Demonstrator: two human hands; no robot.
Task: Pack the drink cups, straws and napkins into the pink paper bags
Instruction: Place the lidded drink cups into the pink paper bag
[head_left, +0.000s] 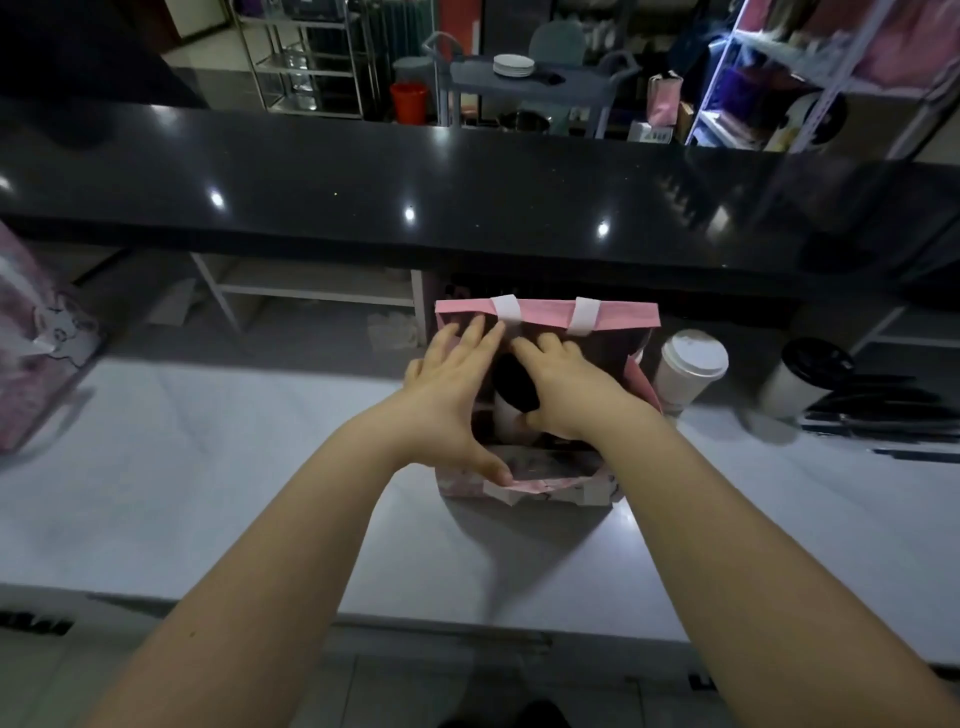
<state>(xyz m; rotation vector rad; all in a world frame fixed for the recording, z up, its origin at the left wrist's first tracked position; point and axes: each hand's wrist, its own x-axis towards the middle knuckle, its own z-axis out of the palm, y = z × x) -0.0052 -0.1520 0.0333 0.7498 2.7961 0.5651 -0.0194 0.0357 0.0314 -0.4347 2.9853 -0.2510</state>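
An open pink paper bag (618, 318) with white handle tabs stands on the white counter (208, 467) in front of me. Inside it is a white cup with a black lid (514, 387). My right hand (566, 389) is down in the bag's mouth, its fingers and thumb curled round that cup's lid. My left hand (452, 400) spreads across the bag's left side, fingers straight against the far rim and thumb pressing the near rim. Just right of the bag stands a white cup with a white lid (688, 366); another white cup with a black lid (802, 376) stands further right.
A bundle of black straws (883, 410) lies at the right of the counter. Another pink patterned bag (36, 343) stands at the left edge. A raised black countertop (467, 197) runs across behind the bag. Shelves and a cart fill the background.
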